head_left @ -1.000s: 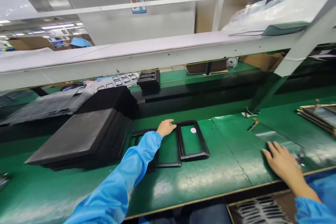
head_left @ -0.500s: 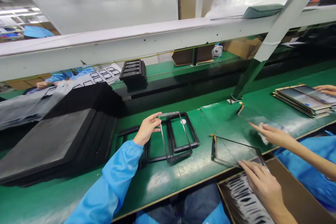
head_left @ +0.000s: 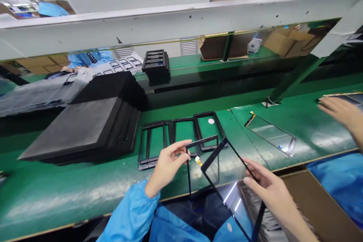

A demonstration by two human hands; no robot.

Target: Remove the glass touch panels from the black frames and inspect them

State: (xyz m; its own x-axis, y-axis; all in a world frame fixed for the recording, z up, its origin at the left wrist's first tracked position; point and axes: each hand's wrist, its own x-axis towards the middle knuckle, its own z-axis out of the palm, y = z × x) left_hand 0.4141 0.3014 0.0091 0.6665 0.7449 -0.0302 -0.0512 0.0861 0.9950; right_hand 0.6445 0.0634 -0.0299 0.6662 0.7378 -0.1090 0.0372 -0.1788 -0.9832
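Note:
My left hand (head_left: 168,164) pinches the top left corner of a thin black rectangular frame (head_left: 203,142) and holds it upright above the table's front edge. My right hand (head_left: 269,191) holds a glass panel with a black border (head_left: 227,174), tilted, its upper corner overlapping the frame. A small yellow tab (head_left: 199,161) shows between frame and panel. Behind them, three black frames (head_left: 181,134) lie side by side on the green table (head_left: 70,193).
A stack of dark flat trays (head_left: 82,128) sits at the left. Another glass panel (head_left: 270,135) lies flat on the right. A co-worker's hand (head_left: 342,111) reaches over a stack of panels at the far right. A box of parts (head_left: 272,219) is below the table edge.
My left hand has drawn the black frame back toward me. My right hand has lifted the glass panel off the table and brought it against the frame. The co-worker's hand moved right.

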